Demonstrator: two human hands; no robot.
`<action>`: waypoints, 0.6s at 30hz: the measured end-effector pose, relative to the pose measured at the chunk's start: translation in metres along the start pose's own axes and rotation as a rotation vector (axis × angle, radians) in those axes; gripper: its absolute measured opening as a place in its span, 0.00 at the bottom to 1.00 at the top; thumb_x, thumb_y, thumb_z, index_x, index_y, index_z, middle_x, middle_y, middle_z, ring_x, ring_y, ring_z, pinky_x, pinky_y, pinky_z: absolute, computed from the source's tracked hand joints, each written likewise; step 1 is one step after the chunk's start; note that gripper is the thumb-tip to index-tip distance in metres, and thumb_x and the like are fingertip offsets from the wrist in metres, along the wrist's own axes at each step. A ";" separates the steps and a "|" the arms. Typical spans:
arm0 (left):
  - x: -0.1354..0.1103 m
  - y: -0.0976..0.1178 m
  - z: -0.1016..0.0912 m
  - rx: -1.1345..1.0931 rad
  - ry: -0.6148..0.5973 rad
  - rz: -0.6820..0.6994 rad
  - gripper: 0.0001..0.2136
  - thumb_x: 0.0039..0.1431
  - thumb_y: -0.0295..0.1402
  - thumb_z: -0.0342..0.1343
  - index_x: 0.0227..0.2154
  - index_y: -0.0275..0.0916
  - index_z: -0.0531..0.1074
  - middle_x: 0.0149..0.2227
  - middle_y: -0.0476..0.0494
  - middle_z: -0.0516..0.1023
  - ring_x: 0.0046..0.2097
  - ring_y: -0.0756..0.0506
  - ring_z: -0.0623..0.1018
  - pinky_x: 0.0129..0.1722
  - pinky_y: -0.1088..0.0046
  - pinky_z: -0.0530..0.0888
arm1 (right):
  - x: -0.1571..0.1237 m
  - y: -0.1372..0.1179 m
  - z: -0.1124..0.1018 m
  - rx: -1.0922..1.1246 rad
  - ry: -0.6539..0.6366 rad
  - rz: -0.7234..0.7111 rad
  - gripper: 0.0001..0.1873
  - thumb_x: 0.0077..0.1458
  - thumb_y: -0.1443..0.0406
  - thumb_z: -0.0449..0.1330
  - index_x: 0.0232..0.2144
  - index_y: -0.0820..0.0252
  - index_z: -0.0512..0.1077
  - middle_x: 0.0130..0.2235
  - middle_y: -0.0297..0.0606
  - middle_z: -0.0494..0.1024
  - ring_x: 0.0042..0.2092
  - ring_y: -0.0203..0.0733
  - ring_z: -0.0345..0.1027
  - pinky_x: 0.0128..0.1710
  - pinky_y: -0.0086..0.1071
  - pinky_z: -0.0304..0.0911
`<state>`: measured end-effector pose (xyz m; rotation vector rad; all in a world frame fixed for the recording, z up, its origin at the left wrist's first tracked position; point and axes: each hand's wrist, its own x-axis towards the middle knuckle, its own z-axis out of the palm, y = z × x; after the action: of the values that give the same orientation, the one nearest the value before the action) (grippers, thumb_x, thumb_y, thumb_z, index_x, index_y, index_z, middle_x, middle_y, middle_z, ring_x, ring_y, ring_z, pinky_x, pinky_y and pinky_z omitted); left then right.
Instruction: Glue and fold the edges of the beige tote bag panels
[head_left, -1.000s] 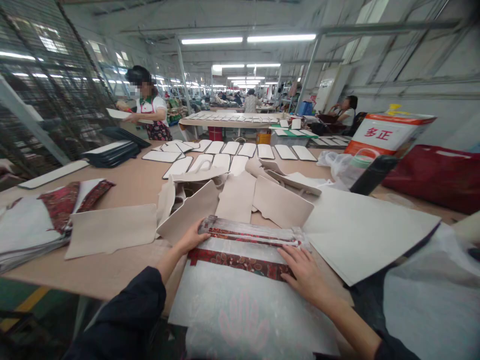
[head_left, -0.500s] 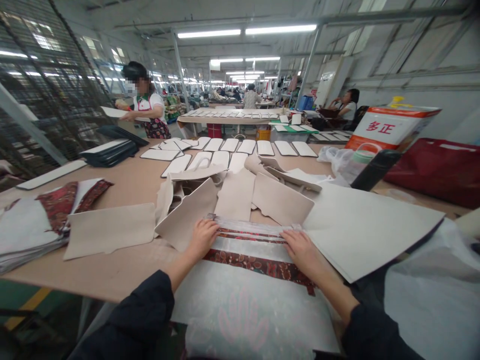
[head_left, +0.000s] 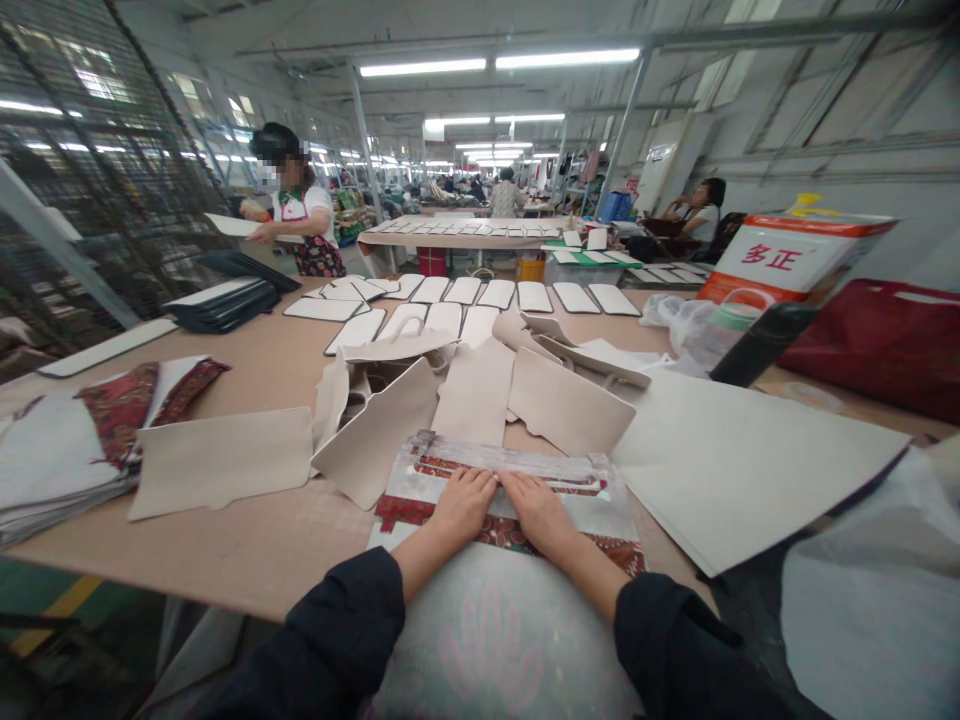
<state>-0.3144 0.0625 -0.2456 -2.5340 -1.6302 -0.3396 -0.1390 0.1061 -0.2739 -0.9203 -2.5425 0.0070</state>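
Note:
A pale grey-white fabric panel (head_left: 585, 515) with dark red patterned strips lies in front of me at the near table edge. Close to its far edge runs a long narrow white-edged slot with red pattern showing in it. My left hand (head_left: 463, 503) lies palm down on the panel, fingers extended to the slot. My right hand (head_left: 534, 508) rests beside it in the same way. The fingertips of both hands nearly meet at the middle of the slot. What lies under the palms is hidden.
Beige bag pieces (head_left: 472, 390) lie just beyond the panel. A large off-white sheet (head_left: 750, 450) is at right, patterned fabric (head_left: 120, 410) is piled at left. White dark-edged panels (head_left: 495, 293) line the far table. Another person (head_left: 300, 215) stands at far left holding a white panel.
Both hands have moved inward from the two ends of the panel's far edge to its middle. The slot and the panel's far corners now show more fully.

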 end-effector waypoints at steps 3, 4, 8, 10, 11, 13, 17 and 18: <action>-0.006 -0.009 -0.009 0.002 -0.020 -0.069 0.12 0.60 0.27 0.43 0.45 0.37 0.66 0.48 0.40 0.71 0.50 0.44 0.68 0.52 0.63 0.60 | -0.010 0.012 -0.008 -0.013 -0.046 0.050 0.24 0.53 0.75 0.47 0.53 0.68 0.61 0.50 0.50 0.70 0.52 0.48 0.61 0.52 0.43 0.56; -0.008 -0.013 -0.011 0.000 -0.021 -0.097 0.12 0.60 0.27 0.43 0.44 0.37 0.66 0.48 0.40 0.71 0.49 0.44 0.68 0.53 0.63 0.59 | -0.013 0.017 -0.011 -0.014 -0.062 0.069 0.23 0.53 0.75 0.47 0.52 0.68 0.61 0.50 0.51 0.70 0.52 0.48 0.61 0.52 0.43 0.56; -0.012 -0.027 -0.020 -0.003 -0.024 -0.194 0.12 0.60 0.30 0.44 0.45 0.40 0.65 0.44 0.43 0.73 0.48 0.45 0.69 0.52 0.63 0.59 | -0.011 0.038 -0.019 0.014 -0.125 0.142 0.19 0.55 0.72 0.46 0.50 0.66 0.64 0.47 0.48 0.72 0.49 0.44 0.64 0.50 0.37 0.56; -0.009 -0.034 -0.024 0.001 -0.040 -0.233 0.13 0.59 0.32 0.47 0.47 0.40 0.65 0.45 0.42 0.72 0.48 0.43 0.69 0.50 0.63 0.61 | -0.003 0.046 -0.020 0.036 -0.151 0.191 0.18 0.55 0.71 0.48 0.48 0.65 0.65 0.44 0.47 0.73 0.47 0.44 0.65 0.49 0.36 0.57; -0.006 -0.037 -0.026 0.004 -0.053 -0.249 0.14 0.58 0.33 0.49 0.47 0.40 0.65 0.45 0.41 0.71 0.48 0.42 0.68 0.49 0.63 0.62 | 0.002 0.049 -0.021 0.047 -0.162 0.216 0.17 0.55 0.70 0.49 0.48 0.65 0.65 0.44 0.47 0.73 0.47 0.45 0.64 0.48 0.36 0.57; 0.002 -0.043 -0.029 0.006 -0.094 -0.269 0.14 0.55 0.35 0.52 0.44 0.39 0.67 0.44 0.40 0.72 0.48 0.40 0.69 0.47 0.61 0.63 | 0.011 0.054 -0.021 0.075 -0.189 0.256 0.18 0.52 0.70 0.52 0.47 0.65 0.65 0.42 0.46 0.73 0.46 0.45 0.64 0.46 0.36 0.57; 0.021 -0.053 -0.035 -0.019 -0.201 -0.264 0.11 0.48 0.37 0.58 0.34 0.40 0.72 0.37 0.42 0.74 0.43 0.40 0.72 0.43 0.63 0.65 | 0.021 0.056 -0.027 0.138 -0.254 0.302 0.18 0.47 0.72 0.55 0.44 0.63 0.65 0.34 0.38 0.73 0.37 0.41 0.66 0.37 0.31 0.57; 0.024 -0.054 -0.037 -0.025 -0.215 -0.255 0.10 0.47 0.37 0.58 0.33 0.40 0.73 0.36 0.42 0.74 0.42 0.40 0.72 0.43 0.63 0.65 | 0.022 0.055 -0.030 0.151 -0.265 0.308 0.18 0.46 0.72 0.55 0.42 0.62 0.66 0.32 0.36 0.73 0.36 0.40 0.65 0.35 0.30 0.57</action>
<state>-0.3586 0.0980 -0.2055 -2.4546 -2.0463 -0.1099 -0.1088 0.1584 -0.2462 -1.3124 -2.5603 0.4332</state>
